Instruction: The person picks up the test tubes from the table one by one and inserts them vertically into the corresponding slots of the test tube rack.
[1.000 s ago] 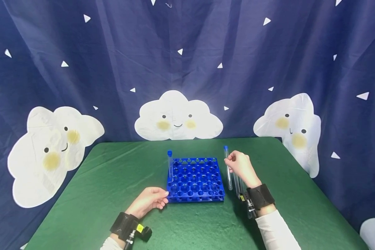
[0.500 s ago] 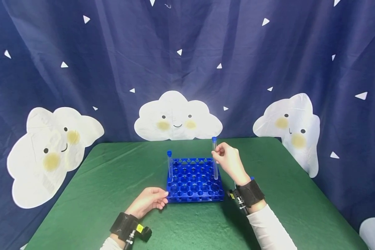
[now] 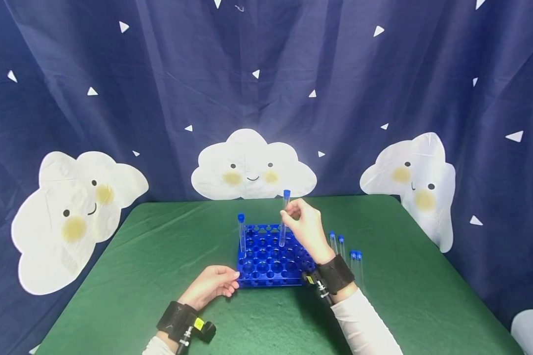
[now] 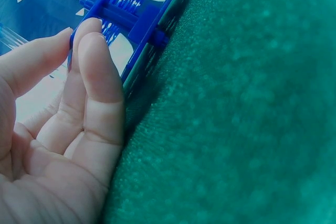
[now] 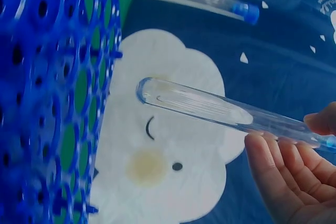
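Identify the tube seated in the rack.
The tube at the left edge of the rack; the right hand holds another tube, and four tubes are outside.

I am watching a clear test tube (image 3: 282, 234) with a blue cap, which the right hand (image 3: 306, 227) is pinching near its top; it is tilting slightly, its rounded bottom hanging apart from a blue rack (image 3: 270, 256). The rack is sitting flat, showing rows of round holes, and the left hand (image 3: 210, 286) is gripping its near-left corner. A second capped tube (image 3: 242, 236) is standing upright at the rack's left edge. Four more tubes (image 3: 341, 239), blue-capped, are lying to the right, partly hidden.
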Motion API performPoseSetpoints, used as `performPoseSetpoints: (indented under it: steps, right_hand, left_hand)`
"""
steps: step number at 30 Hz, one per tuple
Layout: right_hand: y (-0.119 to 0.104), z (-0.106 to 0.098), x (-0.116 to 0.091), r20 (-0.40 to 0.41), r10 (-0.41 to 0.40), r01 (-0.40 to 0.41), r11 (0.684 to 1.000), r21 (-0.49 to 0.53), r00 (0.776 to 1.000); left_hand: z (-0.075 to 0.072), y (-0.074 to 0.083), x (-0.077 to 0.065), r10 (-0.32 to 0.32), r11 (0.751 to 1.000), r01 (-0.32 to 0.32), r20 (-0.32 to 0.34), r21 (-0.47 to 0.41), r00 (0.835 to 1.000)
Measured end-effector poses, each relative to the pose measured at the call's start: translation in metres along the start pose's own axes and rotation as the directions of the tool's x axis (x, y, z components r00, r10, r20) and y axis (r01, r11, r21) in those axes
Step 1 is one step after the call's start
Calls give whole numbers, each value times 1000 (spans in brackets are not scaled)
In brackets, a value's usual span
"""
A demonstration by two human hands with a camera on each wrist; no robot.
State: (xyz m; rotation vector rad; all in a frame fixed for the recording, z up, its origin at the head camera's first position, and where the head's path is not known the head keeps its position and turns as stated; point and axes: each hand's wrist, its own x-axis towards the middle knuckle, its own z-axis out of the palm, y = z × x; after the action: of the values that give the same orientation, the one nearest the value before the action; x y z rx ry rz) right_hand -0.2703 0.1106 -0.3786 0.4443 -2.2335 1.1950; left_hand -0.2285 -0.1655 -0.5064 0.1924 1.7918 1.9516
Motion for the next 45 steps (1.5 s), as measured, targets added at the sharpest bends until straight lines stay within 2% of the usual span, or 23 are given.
performPoseSetpoints:
  steps: [9, 21, 34, 45]
  right_hand:
    - [-9, 29, -4, 27, -71, 70, 997, 29, 997]
    - [-13, 54, -10, 64, -70, 63, 993, 101, 995]
    - [-10, 67, -15, 99, -79, 75, 996, 41, 992]
    - [-5, 69, -19, 194, -9, 14, 1000, -24, 981]
  left_hand:
    - [0, -1, 0, 0, 1000, 0, 4, -6, 1000]
    - [0, 0, -1, 14, 1000, -14, 5, -3, 1000]
    - [-1, -1, 0, 12, 1000, -12, 2, 1, 1000]
    - [-1, -1, 0, 10, 1000, -10, 2, 3, 1000]
